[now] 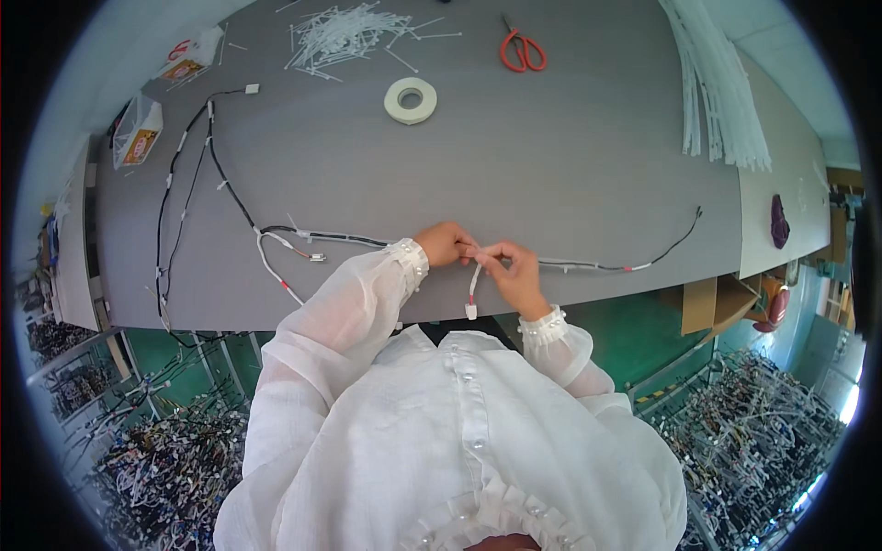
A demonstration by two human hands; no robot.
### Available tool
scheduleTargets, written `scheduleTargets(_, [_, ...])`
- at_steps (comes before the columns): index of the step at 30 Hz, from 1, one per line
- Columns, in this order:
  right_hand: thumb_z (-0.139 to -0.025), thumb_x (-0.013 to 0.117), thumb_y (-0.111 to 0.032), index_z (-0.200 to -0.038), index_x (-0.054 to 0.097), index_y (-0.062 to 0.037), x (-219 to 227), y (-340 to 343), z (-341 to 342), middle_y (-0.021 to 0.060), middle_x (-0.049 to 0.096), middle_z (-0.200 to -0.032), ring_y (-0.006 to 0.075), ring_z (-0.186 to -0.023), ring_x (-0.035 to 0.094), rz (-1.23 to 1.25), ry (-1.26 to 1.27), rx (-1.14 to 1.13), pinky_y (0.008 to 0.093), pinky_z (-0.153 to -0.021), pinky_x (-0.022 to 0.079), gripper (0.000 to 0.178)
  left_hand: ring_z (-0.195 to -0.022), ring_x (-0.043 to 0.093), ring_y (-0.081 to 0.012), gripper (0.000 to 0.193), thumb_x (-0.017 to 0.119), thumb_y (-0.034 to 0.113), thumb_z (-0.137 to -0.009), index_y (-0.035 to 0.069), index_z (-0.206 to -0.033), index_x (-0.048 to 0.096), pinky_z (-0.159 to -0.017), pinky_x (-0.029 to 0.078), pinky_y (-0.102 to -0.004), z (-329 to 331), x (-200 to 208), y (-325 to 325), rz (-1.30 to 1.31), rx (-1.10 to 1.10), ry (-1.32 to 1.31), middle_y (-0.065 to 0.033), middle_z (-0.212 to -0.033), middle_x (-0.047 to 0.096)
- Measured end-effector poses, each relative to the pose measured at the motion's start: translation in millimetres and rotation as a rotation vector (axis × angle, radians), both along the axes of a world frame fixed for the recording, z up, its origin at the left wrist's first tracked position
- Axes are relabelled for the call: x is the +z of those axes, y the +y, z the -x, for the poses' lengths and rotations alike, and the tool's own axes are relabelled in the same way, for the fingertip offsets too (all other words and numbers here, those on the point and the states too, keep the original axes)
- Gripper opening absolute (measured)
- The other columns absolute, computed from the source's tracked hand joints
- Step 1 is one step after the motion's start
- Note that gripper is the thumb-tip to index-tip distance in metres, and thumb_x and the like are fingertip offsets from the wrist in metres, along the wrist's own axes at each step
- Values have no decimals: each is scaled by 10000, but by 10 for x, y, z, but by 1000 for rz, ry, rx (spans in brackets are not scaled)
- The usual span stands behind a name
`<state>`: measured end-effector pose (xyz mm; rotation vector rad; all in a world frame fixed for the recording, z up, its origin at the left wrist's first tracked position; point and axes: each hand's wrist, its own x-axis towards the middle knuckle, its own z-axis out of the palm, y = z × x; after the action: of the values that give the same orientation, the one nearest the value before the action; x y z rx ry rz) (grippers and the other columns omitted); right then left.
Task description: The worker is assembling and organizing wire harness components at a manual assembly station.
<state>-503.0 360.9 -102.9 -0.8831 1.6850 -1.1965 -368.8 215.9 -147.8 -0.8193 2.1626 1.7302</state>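
A long wire harness point(342, 238) with black and white sleeving lies across the table near its front edge. My left hand point(446, 245) is closed on it in a pinch where a short white branch splits off. Right beside it, my right hand point(513, 275) pinches the same spot, its fingertips nearly meeting the left ones. From there the branch hangs toward me and ends in a white connector point(471, 312). Whether a small tie sits between the fingertips is hidden. Farther left the harness forks into several branches, one ending in another white connector point(252, 89).
At the back lie a pile of white cable ties point(344, 37), a roll of white tape point(410, 100) and red-handled scissors point(523, 50). Long white strips point(721, 101) lie at the far right. A plastic box point(138, 133) stands at the left. Heaped harnesses point(749, 432) flank me below table level.
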Motion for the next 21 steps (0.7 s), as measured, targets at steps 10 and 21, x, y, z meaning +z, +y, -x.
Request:
scheduleTargets(10, [-752,730,-91,-884,700,-71,-71,178,271,27,697,-911,263,-818,626,410,566,518,385,-817,462,137,-728,637,-144,199,588,176,-906,100,-1006,743,-734,491,-301,55,100,-26,-151,-62,-69,-9,-753,702])
scheduleTargets(21, [-875,652,-99,-1059,683,-41,94,392,430,61,689,-1000,125,-798,630,9,364,-298,284,-737,522,196,-1311,484,-231,377,474,55,-969,79,-1337,552,-1067,372,-340,-1973,670,-905,662,784,361,-72,-1362,566])
